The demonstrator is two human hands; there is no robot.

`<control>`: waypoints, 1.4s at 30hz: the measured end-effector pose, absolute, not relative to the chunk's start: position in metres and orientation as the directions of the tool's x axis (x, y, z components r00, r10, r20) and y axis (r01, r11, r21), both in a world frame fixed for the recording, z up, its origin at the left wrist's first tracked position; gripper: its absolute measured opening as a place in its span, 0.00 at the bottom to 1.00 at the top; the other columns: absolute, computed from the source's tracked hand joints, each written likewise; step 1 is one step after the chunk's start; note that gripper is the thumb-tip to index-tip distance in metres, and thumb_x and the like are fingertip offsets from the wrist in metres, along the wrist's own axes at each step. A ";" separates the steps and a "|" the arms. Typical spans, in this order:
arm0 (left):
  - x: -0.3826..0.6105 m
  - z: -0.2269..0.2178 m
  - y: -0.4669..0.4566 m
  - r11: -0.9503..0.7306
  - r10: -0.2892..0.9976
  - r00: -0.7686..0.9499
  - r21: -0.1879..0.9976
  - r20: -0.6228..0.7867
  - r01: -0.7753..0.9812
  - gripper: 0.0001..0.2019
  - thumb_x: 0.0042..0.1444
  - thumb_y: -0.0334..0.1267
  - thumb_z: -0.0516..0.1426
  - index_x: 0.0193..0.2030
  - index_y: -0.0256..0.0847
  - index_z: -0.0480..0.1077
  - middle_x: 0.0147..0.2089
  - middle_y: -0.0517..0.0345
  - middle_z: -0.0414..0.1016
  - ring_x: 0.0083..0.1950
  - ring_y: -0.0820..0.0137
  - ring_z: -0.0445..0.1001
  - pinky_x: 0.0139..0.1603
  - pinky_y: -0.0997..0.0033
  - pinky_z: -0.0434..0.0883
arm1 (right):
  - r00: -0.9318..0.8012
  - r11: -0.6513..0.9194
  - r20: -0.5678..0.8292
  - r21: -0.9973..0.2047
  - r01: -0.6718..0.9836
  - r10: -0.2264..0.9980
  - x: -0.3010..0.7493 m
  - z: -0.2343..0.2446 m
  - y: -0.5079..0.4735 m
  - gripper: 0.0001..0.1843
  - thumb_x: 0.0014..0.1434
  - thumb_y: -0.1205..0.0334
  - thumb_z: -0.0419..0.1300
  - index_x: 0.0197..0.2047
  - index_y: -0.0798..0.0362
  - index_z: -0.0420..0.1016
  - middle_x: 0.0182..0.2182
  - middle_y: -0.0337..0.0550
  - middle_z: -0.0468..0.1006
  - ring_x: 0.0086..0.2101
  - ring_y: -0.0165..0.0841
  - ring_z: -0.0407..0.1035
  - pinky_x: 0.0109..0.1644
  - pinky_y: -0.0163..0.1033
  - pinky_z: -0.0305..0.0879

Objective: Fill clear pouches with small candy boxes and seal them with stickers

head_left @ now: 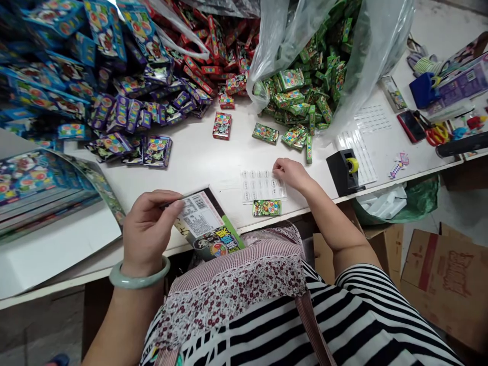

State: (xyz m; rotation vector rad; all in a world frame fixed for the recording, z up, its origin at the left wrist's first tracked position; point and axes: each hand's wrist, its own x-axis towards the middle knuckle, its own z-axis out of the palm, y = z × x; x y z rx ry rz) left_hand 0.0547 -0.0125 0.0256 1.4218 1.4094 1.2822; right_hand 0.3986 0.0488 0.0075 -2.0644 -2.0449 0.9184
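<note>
Between the thumb and fingers of my left hand (147, 231) is a flat printed box (204, 221), black and green, tilted at the table's front edge. Its white barcode label faces up. My right hand (293, 174) is closed, its fingertips pressed together at the upper right of a sheet of round clear stickers (256, 187). Whatever those fingertips pinch is hidden. Just below the sheet, close to the table edge, lies a small green card box (267, 208).
Heaps of small blue boxes (49, 91), purple boxes (122, 112) and red boxes (217, 46) cover the back left. A plastic bag spills green boxes (297, 96). An open carton (57, 244) stands left; a tape dispenser (343, 173) and scissors (436, 133) are right.
</note>
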 end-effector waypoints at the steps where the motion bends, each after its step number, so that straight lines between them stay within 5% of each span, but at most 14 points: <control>1: 0.055 0.025 -0.012 -0.122 0.984 -0.098 0.965 0.148 0.232 0.06 0.50 0.34 0.66 0.36 0.41 0.75 0.37 0.58 0.77 0.41 0.70 0.75 0.41 0.68 0.72 | -0.092 -0.134 -0.367 -0.544 0.828 0.926 0.405 0.009 0.049 0.04 0.61 0.68 0.57 0.37 0.54 0.73 0.37 0.43 0.77 0.37 0.34 0.70 0.44 0.38 0.62; 5: 0.060 0.026 -0.010 -0.173 0.984 -0.012 0.969 0.178 0.178 0.05 0.53 0.33 0.65 0.36 0.42 0.74 0.36 0.58 0.77 0.39 0.71 0.74 0.39 0.70 0.71 | -0.151 -0.168 -0.303 -0.803 0.571 0.941 0.408 0.032 0.046 0.04 0.58 0.65 0.59 0.32 0.54 0.68 0.31 0.38 0.72 0.32 0.29 0.65 0.39 0.37 0.61; 7: 0.066 0.029 -0.009 -0.214 0.977 0.041 0.963 0.210 0.164 0.03 0.55 0.34 0.64 0.36 0.42 0.74 0.35 0.58 0.76 0.38 0.71 0.74 0.38 0.70 0.70 | -0.308 -0.033 -0.179 -0.905 0.425 0.934 0.388 0.055 0.044 0.06 0.59 0.61 0.60 0.33 0.54 0.68 0.30 0.37 0.70 0.32 0.28 0.63 0.39 0.37 0.60; 11: 0.077 0.039 -0.009 -0.271 0.961 0.108 0.941 0.253 0.205 0.02 0.57 0.35 0.61 0.35 0.42 0.71 0.34 0.59 0.73 0.36 0.72 0.72 0.38 0.70 0.70 | -0.681 0.170 -0.005 -0.967 0.190 0.732 0.322 0.103 0.044 0.08 0.63 0.58 0.58 0.36 0.54 0.68 0.30 0.36 0.70 0.32 0.27 0.62 0.39 0.36 0.59; 21: 0.071 0.043 -0.014 -0.313 0.948 0.122 0.927 0.293 0.208 0.06 0.63 0.39 0.56 0.36 0.42 0.69 0.32 0.60 0.70 0.34 0.72 0.70 0.35 0.70 0.69 | -0.719 0.261 -0.206 -0.838 0.480 0.663 0.252 0.105 0.062 0.03 0.59 0.67 0.57 0.33 0.54 0.67 0.27 0.36 0.70 0.30 0.27 0.61 0.38 0.36 0.56; 26: 0.074 0.034 -0.013 -0.327 0.945 0.079 0.915 0.317 0.236 0.07 0.58 0.39 0.63 0.36 0.42 0.68 0.33 0.62 0.71 0.35 0.74 0.71 0.37 0.71 0.70 | -0.684 0.231 -0.218 -0.834 0.501 0.696 0.251 0.104 0.060 0.03 0.58 0.67 0.58 0.33 0.54 0.68 0.26 0.36 0.70 0.30 0.28 0.61 0.37 0.36 0.55; 31: 0.077 0.027 -0.015 -0.343 0.931 -0.005 0.882 0.364 0.322 0.10 0.57 0.38 0.64 0.40 0.43 0.67 0.36 0.62 0.71 0.37 0.74 0.73 0.39 0.72 0.72 | -0.640 -0.027 -0.353 -0.887 0.461 0.683 0.243 0.094 0.065 0.04 0.55 0.70 0.60 0.33 0.53 0.67 0.26 0.35 0.69 0.29 0.27 0.62 0.35 0.35 0.58; 34: 0.076 0.030 -0.014 -0.347 0.938 0.092 0.884 0.335 0.313 0.12 0.56 0.39 0.64 0.45 0.42 0.70 0.40 0.59 0.74 0.39 0.73 0.75 0.41 0.71 0.74 | -0.649 -0.375 -0.567 -0.823 0.426 0.508 0.242 0.080 0.072 0.05 0.54 0.71 0.58 0.34 0.53 0.67 0.24 0.33 0.67 0.25 0.26 0.62 0.31 0.33 0.59; 36: 0.070 0.035 -0.011 -0.310 0.948 0.172 0.898 0.268 0.312 0.10 0.56 0.39 0.63 0.44 0.42 0.72 0.40 0.58 0.77 0.39 0.71 0.75 0.41 0.70 0.74 | -0.679 -0.471 -0.594 -0.790 0.392 0.432 0.253 0.071 0.076 0.05 0.56 0.72 0.55 0.35 0.54 0.68 0.25 0.34 0.70 0.26 0.26 0.64 0.30 0.33 0.61; 38: 0.060 0.036 -0.007 -0.251 0.968 0.100 0.912 0.230 0.323 0.07 0.57 0.38 0.63 0.41 0.41 0.75 0.38 0.58 0.78 0.38 0.71 0.75 0.40 0.69 0.73 | -0.657 -0.389 -0.512 -0.856 0.339 0.554 0.275 0.063 0.073 0.05 0.59 0.70 0.55 0.39 0.54 0.70 0.30 0.38 0.74 0.30 0.27 0.68 0.34 0.34 0.65; 40: 0.046 0.031 -0.001 -0.188 0.960 -0.147 0.935 0.240 0.302 0.05 0.55 0.35 0.62 0.40 0.41 0.75 0.38 0.60 0.78 0.38 0.72 0.73 0.40 0.69 0.72 | -0.571 -0.140 -0.351 -0.914 0.380 0.742 0.305 0.057 0.060 0.07 0.61 0.66 0.57 0.44 0.53 0.71 0.35 0.40 0.77 0.35 0.30 0.70 0.40 0.37 0.68; 42: 0.031 0.017 0.006 -0.135 0.907 -0.366 0.967 0.207 0.214 0.08 0.53 0.31 0.61 0.41 0.40 0.74 0.40 0.60 0.77 0.40 0.72 0.73 0.42 0.69 0.72 | -0.533 0.124 -0.228 -0.830 0.544 0.815 0.334 0.050 0.036 0.10 0.62 0.63 0.60 0.47 0.53 0.72 0.38 0.44 0.79 0.39 0.33 0.71 0.46 0.42 0.68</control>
